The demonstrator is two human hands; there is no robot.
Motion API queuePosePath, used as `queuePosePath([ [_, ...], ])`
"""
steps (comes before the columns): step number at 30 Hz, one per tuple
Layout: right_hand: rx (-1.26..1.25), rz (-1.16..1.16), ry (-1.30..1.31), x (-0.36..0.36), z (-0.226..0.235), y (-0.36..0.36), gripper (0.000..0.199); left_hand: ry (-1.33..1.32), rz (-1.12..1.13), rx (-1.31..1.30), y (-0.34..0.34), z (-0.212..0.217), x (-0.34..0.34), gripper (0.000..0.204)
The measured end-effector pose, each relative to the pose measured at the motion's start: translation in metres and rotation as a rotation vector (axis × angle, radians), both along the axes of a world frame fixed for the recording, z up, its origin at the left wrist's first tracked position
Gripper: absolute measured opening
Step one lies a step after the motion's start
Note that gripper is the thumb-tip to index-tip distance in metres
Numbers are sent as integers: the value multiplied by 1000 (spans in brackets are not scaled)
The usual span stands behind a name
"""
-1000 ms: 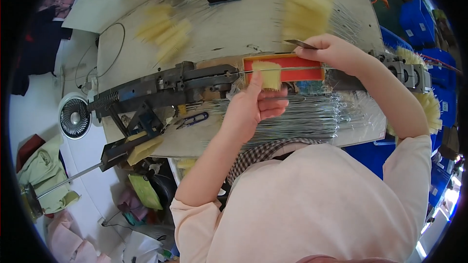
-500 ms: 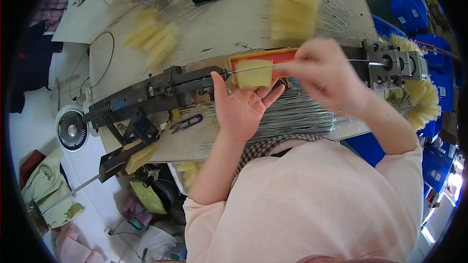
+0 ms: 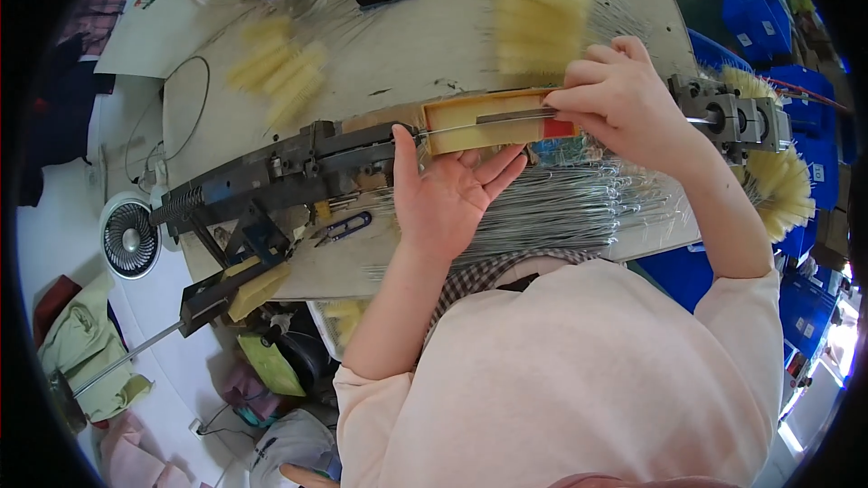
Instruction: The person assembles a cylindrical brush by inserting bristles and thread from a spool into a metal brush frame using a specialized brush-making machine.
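Note:
My left hand (image 3: 448, 203) lies palm up with its fingers spread, and nothing is gripped in it. Its fingertips reach the near edge of a shallow orange-rimmed tray (image 3: 493, 99). Pale yellow bristles (image 3: 457, 119) are spread across most of the tray, and a bit of red floor shows at its right end. Above the bristles, my right hand (image 3: 619, 99) pinches the right end of a narrow dark grey strip (image 3: 511, 116). A thin metal wire (image 3: 441, 132) runs from the black clamp bar (image 3: 362, 146) toward the strip.
Bundled metal wires (image 3: 542, 208) lie near me, with small blue-handled snips (image 3: 345, 228) to their left. Yellow brushes (image 3: 542, 14) stand at the back. A metal block with round bearings (image 3: 728, 117) sits at right. A fan (image 3: 132, 237) is at left.
My right hand has moved up slightly and now pinches the grey strip over the tray. The bristles, earlier a patch above my left palm, now spread along the tray. My left hand stays open.

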State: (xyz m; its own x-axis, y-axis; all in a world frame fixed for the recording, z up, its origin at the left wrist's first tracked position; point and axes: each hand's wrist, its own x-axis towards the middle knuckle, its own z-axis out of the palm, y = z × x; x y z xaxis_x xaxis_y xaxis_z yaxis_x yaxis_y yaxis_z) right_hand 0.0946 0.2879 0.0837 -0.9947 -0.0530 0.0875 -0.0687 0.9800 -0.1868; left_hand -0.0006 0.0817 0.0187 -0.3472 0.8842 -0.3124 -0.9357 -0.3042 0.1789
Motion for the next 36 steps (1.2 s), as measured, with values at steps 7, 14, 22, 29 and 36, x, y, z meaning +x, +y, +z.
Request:
queuePosePath([
  [7,41,49,38,-1,-4,-3,11,45,13,-41,-1,0,0,80],
  [14,84,76,11,-14,-8,-22,10,59,35,-69,1,0,2,80],
  [22,42,148,107,-7,-2,-22,17,37,49,-18,1,-5,2,81],
  [29,-48,139,164,-23,-3,-15,20,53,40,-81,3,1,3,81],
  [36,109,167,-24,-28,-2,-21,13,108,37,-115,4,2,1,79],
])
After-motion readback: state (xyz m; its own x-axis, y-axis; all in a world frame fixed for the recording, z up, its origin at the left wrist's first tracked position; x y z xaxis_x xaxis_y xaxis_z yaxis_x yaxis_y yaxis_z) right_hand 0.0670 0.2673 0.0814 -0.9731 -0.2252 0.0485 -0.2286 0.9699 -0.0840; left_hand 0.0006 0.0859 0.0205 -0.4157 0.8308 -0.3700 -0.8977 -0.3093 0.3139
